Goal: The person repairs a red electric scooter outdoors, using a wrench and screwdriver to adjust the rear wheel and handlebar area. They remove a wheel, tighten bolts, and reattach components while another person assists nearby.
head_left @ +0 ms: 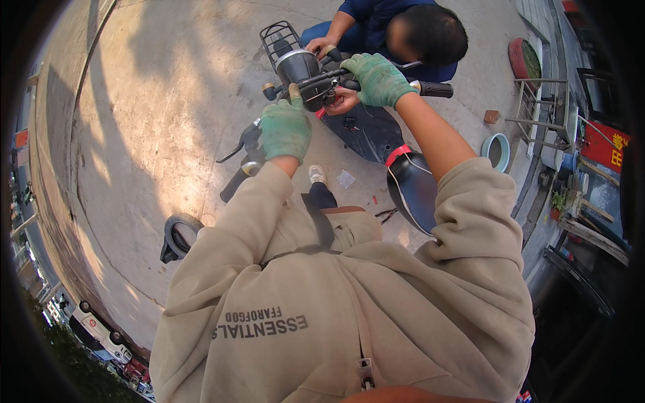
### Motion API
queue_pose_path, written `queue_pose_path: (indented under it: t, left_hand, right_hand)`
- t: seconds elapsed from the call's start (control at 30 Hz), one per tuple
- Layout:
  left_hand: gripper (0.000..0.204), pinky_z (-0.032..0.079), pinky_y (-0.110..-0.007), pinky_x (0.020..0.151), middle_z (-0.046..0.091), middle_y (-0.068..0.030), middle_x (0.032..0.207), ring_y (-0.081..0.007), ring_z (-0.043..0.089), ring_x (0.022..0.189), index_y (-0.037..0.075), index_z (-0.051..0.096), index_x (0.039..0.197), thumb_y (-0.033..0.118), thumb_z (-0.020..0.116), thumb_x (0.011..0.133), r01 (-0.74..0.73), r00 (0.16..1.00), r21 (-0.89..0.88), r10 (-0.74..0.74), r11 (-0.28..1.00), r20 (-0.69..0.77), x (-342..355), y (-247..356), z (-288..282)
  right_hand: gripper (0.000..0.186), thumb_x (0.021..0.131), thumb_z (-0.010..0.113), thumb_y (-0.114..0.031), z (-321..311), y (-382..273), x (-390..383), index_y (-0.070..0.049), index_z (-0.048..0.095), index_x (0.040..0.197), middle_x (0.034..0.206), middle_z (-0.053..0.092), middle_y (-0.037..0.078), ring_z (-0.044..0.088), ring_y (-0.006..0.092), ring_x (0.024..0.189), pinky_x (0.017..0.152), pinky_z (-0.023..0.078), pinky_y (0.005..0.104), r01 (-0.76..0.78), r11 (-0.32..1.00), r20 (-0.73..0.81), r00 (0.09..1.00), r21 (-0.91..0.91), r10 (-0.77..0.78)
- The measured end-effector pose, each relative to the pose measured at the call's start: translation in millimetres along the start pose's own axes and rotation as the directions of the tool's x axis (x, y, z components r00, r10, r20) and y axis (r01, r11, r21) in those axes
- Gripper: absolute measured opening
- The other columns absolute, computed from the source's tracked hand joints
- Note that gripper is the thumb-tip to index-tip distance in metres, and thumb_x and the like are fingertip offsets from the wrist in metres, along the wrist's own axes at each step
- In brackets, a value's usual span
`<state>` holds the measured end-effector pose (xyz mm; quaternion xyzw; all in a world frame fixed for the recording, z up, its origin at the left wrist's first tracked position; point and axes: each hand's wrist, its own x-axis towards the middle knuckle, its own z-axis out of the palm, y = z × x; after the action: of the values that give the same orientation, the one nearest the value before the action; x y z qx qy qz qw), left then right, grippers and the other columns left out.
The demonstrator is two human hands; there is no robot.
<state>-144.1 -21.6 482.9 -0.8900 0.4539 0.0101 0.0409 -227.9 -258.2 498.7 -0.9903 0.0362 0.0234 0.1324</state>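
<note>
An electric scooter's front end stands ahead of me, with a round headlight housing facing away. Across the near side of the housing runs a thin black bar. My right hand, in a green work glove, is closed around the bar's right end. At its left end is my gloved left hand, one tan fingertip raised against the bar and housing; its other fingers are mostly hidden. Between my hands, a co-worker's bare hand reaches to the underside of the housing. The co-worker's other hand rests beside the headlight.
A wire basket sits beyond the headlight. Handlebar grips stick out sideways. The scooter seat lies near my right arm. A loose tire is on the concrete at left; a basin and metal frame stand at right.
</note>
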Motion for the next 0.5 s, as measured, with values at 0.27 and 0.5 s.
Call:
queue_pose_path:
  t: [0.27, 0.5]
  left_hand:
    - [0.074, 0.049, -0.044, 0.077, 0.064, -0.018, 0.093, -0.0322, 0.063, 0.082, -0.003, 0.042, 0.147, 0.026, 0.065, 0.083, 0.006, 0.999, -0.055, -0.003, 0.998, 0.042, 0.7, -1.0, 4.0]
    - [0.062, 0.047, -0.042, 0.076, 0.064, -0.0144, 0.09, -0.029, 0.063, 0.08, -0.001, 0.048, 0.144, 0.021, 0.057, 0.086, -0.008, 1.0, -0.025, 0.009, 1.0, 0.011, 2.0, 0.0, 2.9]
  right_hand:
    - [0.043, 0.081, 0.075, -0.032, -3.0, -2.4, -2.0, -0.007, 0.065, 0.114, 0.105, 0.065, 0.012, 0.062, 0.0308, 0.102, 0.089, 0.048, 0.0421, -0.011, 1.0, 0.004, 1.0, 0.02, 0.011]
    - [0.042, 0.081, 0.075, -0.033, -1.9, -1.0, -2.0, -0.007, 0.065, 0.113, 0.105, 0.065, 0.012, 0.062, 0.0302, 0.103, 0.089, 0.047, 0.0415, -0.011, 1.0, -0.01, 1.0, 0.008, 0.011]
